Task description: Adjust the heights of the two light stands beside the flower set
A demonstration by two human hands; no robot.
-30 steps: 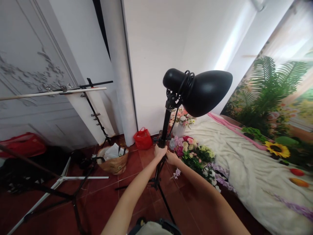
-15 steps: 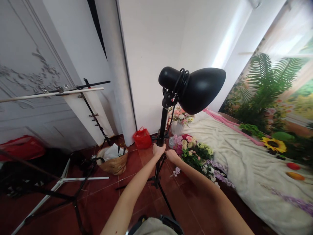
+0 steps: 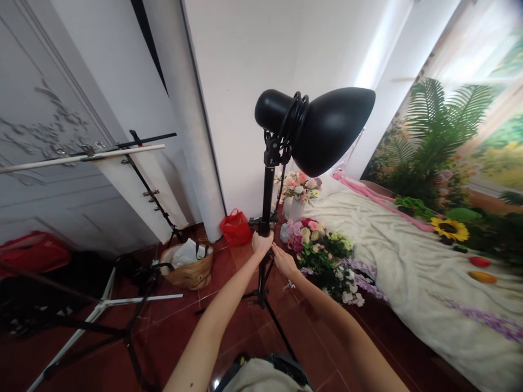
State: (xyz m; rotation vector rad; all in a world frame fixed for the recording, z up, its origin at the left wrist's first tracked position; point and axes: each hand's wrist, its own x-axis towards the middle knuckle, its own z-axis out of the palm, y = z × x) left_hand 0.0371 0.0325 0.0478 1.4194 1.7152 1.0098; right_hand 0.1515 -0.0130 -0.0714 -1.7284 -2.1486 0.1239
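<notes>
A black light stand (image 3: pixel 267 201) rises from the red tiled floor and carries a black lamp with a dome shade (image 3: pixel 327 128), its cable coiled round the neck. My left hand (image 3: pixel 261 243) is wrapped round the pole just below its clamp collar. My right hand (image 3: pixel 283 261) sits slightly lower and to the right, fingers stretched toward the pole where the legs branch; whether it touches is unclear.
A bunch of artificial flowers (image 3: pixel 322 253) lies right of the stand beside a cream blanket (image 3: pixel 408 267). A red bag (image 3: pixel 236 228) and a brown paper bag (image 3: pixel 188 267) stand by the wall. Another tripod (image 3: pixel 106 305) and a crossbar stand (image 3: pixel 134 149) fill the left.
The lamp head has risen in view and the pole looks longer above my left hand. My right hand has slipped lower beside the pole. The view has swung slightly left.
</notes>
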